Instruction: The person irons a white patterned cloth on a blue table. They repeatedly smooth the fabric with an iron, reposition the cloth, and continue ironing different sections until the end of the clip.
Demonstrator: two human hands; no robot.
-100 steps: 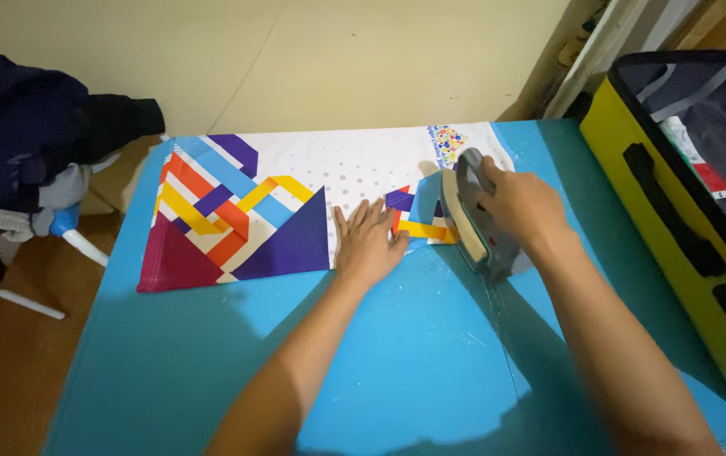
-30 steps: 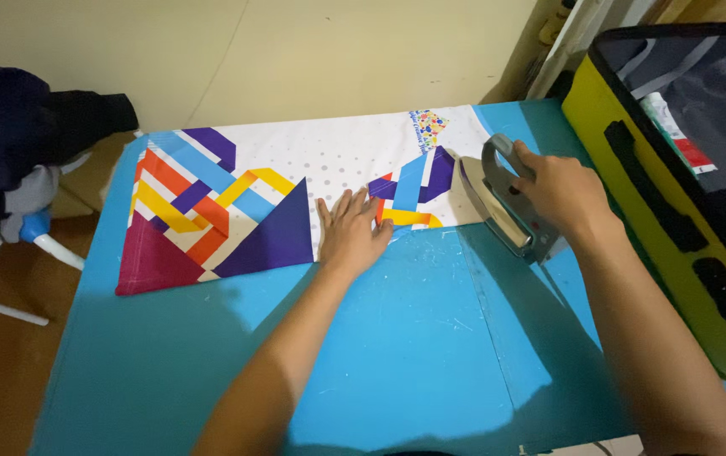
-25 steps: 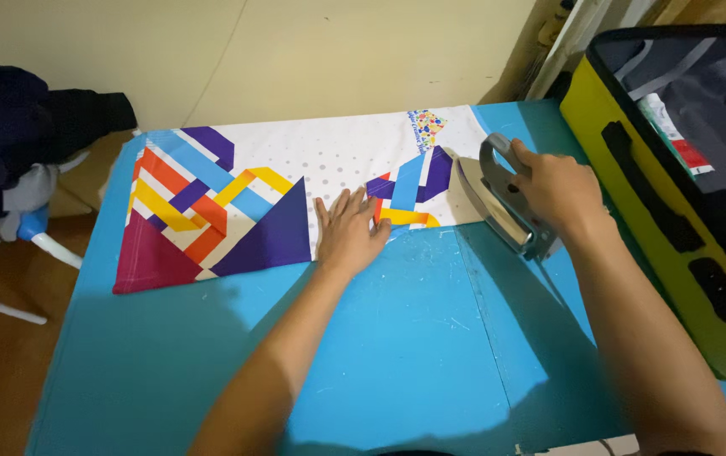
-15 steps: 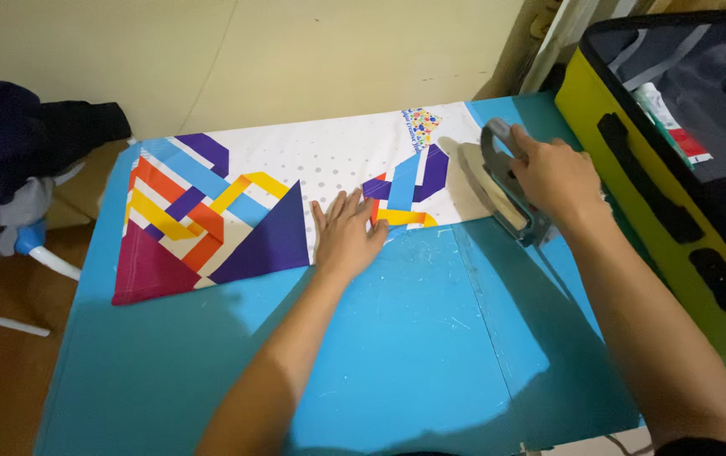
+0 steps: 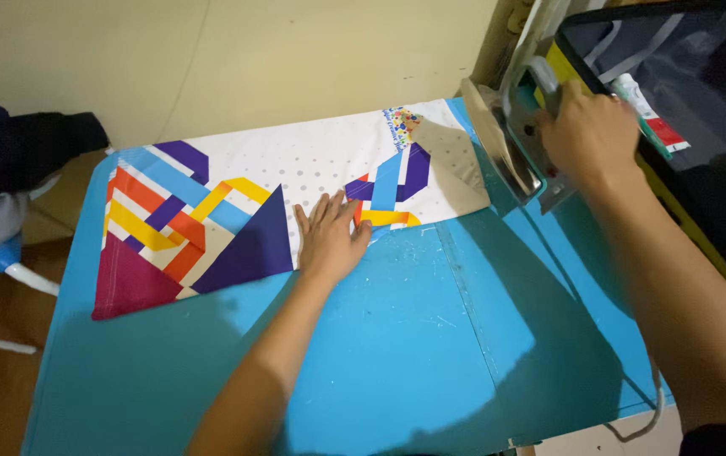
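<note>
Right, w/ the left hand (image 5: 329,236) flat on the cloth (image 5: 278,198) along the surface's far edge, keep it pinned taut while the right hand (image 5: 587,131), clamped on the iron (image 5: 511,139) tilted up near the far right corner, stays clear of fingers.

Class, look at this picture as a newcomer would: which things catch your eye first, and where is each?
First comes the bright patterned cloth, spread along the far side of the blue table. The left hand lies flat on its near edge. At the table's far right corner the right hand holds an iron tilted up, off the cloth, beside a yellow-edged bag.
</note>
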